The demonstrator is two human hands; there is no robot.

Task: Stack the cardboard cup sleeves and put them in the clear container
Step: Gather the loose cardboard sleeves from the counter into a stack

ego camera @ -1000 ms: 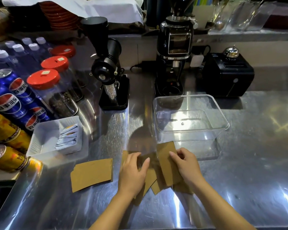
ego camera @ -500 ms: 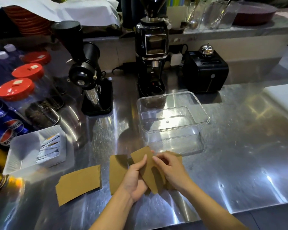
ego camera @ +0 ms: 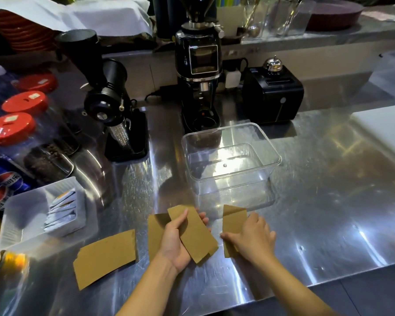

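Note:
My left hand (ego camera: 179, 241) holds a flat brown cardboard sleeve (ego camera: 196, 236) above the steel counter. Another sleeve (ego camera: 154, 233) lies under and left of that hand. My right hand (ego camera: 252, 239) rests on a further sleeve (ego camera: 234, 218) lying on the counter, fingers closed around its lower part. One sleeve (ego camera: 106, 256) lies alone further left. The clear container (ego camera: 232, 163) stands empty just behind the hands.
A white tray (ego camera: 25, 215) with sachets sits at the left, beside cans and red-lidded jars (ego camera: 12, 126). Two black grinders (ego camera: 114, 106) (ego camera: 198, 65) and a black box (ego camera: 273, 96) line the back. A white board (ego camera: 383, 126) lies at the right. The counter's front edge runs close below my arms.
My hands have come apart: the left keeps one sleeve lifted, the right has moved to the right onto another sleeve. The camera has turned slightly right.

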